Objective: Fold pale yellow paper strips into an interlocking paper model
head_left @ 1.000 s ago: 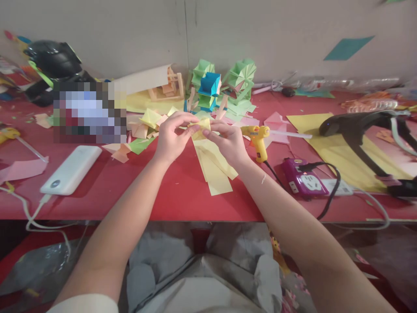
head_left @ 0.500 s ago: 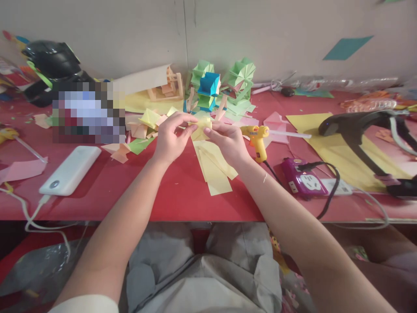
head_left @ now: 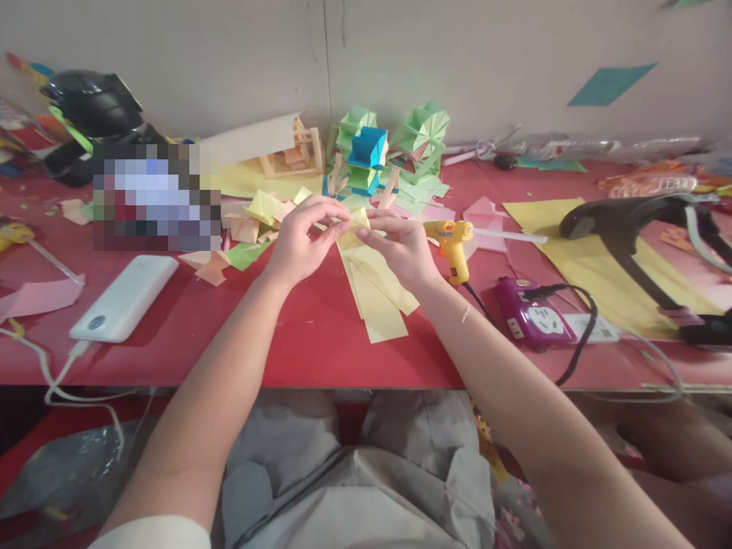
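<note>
Between my two hands is a small folded piece of pale yellow paper [head_left: 359,219]. My left hand [head_left: 309,238] pinches its left side between thumb and fingers. On the right edge, the thumb and fingers of my right hand [head_left: 405,245] are closed on the same piece. Several pale yellow paper strips [head_left: 382,311] lie overlapping on the red table just below my hands. Beyond the fingers stands a blue and green folded paper model [head_left: 367,149]. My fingers partly hide the folds of the held paper.
A yellow glue gun [head_left: 456,252] lies right of my hand, near a purple socket block [head_left: 531,313] with a black cord. At left is a white power bank [head_left: 124,297]. Green paper models [head_left: 424,130] stand by the wall. A black headset strap [head_left: 623,236] rests at far right.
The folded yellow paper has turned slightly between my fingertips, and my fingers have shifted a little on it. Everything else on the table stays where it was.
</note>
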Demonstrator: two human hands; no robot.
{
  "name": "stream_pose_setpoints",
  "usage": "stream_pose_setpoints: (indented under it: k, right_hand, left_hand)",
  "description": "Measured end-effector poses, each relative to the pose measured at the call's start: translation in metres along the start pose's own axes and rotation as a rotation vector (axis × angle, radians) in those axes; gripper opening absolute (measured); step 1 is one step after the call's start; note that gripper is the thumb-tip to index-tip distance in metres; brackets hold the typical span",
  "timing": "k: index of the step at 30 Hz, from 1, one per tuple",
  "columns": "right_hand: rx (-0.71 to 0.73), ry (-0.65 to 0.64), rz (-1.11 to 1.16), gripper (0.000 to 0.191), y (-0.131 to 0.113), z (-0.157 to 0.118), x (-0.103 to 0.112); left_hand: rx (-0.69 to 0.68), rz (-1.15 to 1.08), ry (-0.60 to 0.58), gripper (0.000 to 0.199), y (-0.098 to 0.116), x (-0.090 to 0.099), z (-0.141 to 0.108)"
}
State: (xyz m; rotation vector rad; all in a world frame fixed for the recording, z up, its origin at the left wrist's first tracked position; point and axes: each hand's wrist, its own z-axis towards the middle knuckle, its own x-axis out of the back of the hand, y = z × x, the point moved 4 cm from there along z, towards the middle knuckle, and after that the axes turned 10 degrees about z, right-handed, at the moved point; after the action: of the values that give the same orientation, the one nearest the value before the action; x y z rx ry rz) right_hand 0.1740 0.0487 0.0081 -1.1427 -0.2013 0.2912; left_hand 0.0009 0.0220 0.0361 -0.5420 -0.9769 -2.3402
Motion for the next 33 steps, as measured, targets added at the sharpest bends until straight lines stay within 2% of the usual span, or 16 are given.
stream_pose_setpoints:
  k: [3, 9, 23, 28, 33]
  right_hand:
    - [0.039, 0.073, 0.005, 0.028, -0.003, -0.002, 0.001]
    - [0.078, 0.087, 0.004, 0.023, -0.002, -0.003, -0.001]
    - [0.092, 0.119, 0.049, 0.036, -0.009, -0.006, -0.005]
    - [0.047, 0.097, 0.106, 0.039, -0.011, -0.003, -0.004]
    - [-0.023, 0.083, 0.161, 0.036, 0.001, 0.001, 0.0]
  left_hand:
    - [0.009, 0.029, 0.001, 0.031, 0.001, -0.001, -0.001]
    - [0.011, 0.044, -0.01, 0.032, 0.002, -0.004, 0.0]
    - [0.083, -0.051, 0.005, 0.029, -0.002, -0.004, 0.0]
    - [0.14, -0.125, 0.019, 0.024, -0.009, -0.005, 0.001]
    - [0.169, -0.187, 0.014, 0.021, -0.013, -0.006, 0.0]
